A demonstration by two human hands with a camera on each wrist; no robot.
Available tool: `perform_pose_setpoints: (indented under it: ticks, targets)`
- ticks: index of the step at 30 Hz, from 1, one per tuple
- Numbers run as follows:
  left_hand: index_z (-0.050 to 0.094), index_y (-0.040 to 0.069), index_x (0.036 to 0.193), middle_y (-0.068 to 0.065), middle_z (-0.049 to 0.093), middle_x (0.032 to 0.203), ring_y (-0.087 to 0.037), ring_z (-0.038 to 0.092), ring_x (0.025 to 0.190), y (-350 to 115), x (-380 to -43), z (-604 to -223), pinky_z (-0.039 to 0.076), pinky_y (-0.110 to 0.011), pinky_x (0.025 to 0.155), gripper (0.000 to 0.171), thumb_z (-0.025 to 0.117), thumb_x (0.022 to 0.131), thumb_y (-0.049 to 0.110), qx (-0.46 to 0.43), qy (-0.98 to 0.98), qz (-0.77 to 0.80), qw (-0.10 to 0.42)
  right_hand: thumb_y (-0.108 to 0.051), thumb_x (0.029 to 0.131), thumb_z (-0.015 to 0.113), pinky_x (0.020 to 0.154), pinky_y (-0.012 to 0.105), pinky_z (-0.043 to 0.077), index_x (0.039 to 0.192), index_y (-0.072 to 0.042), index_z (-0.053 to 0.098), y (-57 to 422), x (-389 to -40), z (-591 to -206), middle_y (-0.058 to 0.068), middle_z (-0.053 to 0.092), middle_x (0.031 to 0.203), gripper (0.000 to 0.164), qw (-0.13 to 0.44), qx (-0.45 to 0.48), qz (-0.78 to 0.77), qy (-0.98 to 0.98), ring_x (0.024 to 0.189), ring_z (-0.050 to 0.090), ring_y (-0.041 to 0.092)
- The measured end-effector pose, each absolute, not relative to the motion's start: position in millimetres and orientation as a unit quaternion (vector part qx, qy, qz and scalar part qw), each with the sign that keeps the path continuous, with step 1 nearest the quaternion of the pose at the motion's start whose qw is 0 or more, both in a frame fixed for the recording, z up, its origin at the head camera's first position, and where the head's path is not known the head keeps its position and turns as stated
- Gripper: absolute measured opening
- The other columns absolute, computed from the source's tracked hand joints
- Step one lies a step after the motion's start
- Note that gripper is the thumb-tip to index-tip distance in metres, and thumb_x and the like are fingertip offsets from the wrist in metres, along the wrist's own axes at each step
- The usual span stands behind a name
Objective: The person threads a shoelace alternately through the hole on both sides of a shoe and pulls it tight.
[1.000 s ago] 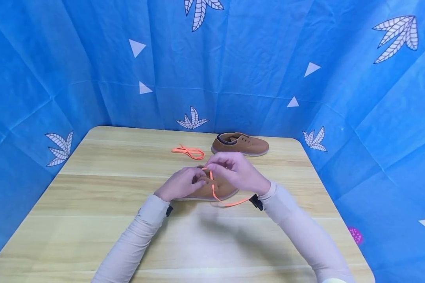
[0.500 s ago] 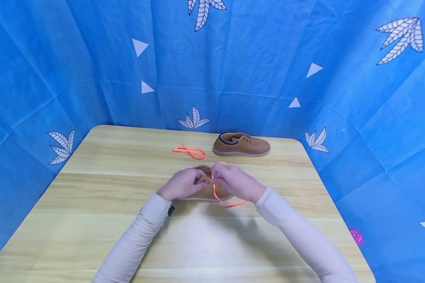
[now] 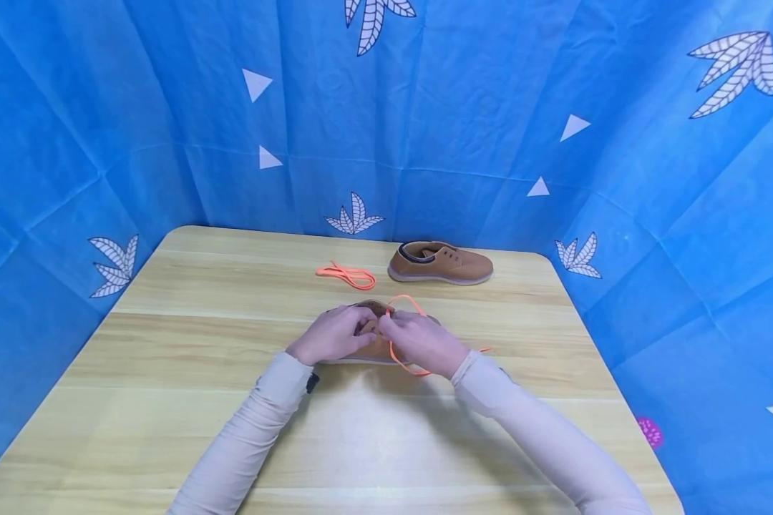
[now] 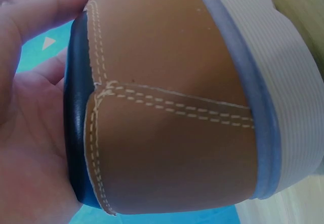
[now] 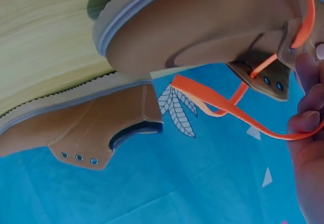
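Observation:
A brown shoe [image 3: 368, 350] with a pale sole lies sideways on the table, partly covered by both hands. My left hand [image 3: 333, 335] holds it at the opening, thumb on the near flap; the left wrist view shows the stitched heel [image 4: 167, 153] and dark collar close up, with the fingertips mostly out of sight. An orange shoelace [image 5: 217, 101] passes through eyelets in both flaps and loops out to the side. My right hand [image 3: 424, 343] pinches this lace above the flaps; in the right wrist view the lace runs across its curled fingers [image 5: 308, 122].
Behind the hands, a second brown shoe [image 3: 447, 266] with bare eyelets stands near the table's back edge. A folded orange shoelace [image 3: 353, 277] lies to its left. Blue patterned curtain [image 3: 464, 107] surrounds the wooden table [image 3: 167, 400].
My right hand has come down from above the shoe to its flaps and shifted slightly left. The lace now forms a loop behind that hand. The left hand stays at the shoe's opening.

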State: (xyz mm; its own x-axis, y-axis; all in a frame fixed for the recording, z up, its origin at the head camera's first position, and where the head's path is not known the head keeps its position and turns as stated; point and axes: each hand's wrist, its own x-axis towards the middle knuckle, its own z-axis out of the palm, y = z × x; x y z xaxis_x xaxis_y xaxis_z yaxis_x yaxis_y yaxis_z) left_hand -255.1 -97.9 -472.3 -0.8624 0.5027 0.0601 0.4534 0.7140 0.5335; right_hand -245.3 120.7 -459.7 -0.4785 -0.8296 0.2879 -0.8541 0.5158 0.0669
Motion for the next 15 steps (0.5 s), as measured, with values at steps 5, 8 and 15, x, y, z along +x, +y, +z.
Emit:
perform_pose_setpoints:
  ticks: [5, 8, 15]
  targets:
    - [0.067, 0.015, 0.101, 0.002, 0.056, 0.08, -0.014, 0.052, 0.071, -97.7, -255.4, -472.1, 0.039, -0.028, 0.061, 0.016, 0.075, 0.095, 0.027, 0.262, 0.926, 0.268, 0.043, 0.008, 0.089, 0.064, 0.053, 0.022, 0.039, 0.106, -0.015, 0.048, 118.6, -245.8, -465.3, -0.003, 0.057, 0.074, 0.033, 0.164, 0.489, 0.034, -0.856, 0.072, 0.054, 0.014]
    - [0.068, 0.014, 0.107, 0.002, 0.058, 0.084, -0.014, 0.053, 0.074, -97.3, -255.7, -471.3, 0.041, -0.028, 0.063, 0.017, 0.074, 0.096, 0.026, 0.266, 0.925, 0.267, 0.041, 0.007, 0.09, 0.064, 0.06, 0.025, 0.047, 0.109, -0.013, 0.049, 116.9, -247.5, -468.7, -0.003, 0.058, 0.071, 0.031, 0.186, 0.501, 0.018, -0.845, 0.075, 0.057, 0.016]
    - [0.069, 0.012, 0.121, -0.004, 0.071, 0.118, -0.017, 0.063, 0.096, -99.1, -256.2, -466.5, 0.054, -0.038, 0.086, 0.027, 0.07, 0.095, 0.014, 0.291, 0.912, 0.284, 0.059, 0.006, 0.084, 0.07, 0.07, 0.029, 0.054, 0.109, -0.011, 0.052, 109.7, -247.3, -474.2, -0.003, 0.058, 0.068, 0.035, 0.226, 0.51, -0.042, -0.829, 0.072, 0.058, 0.017]
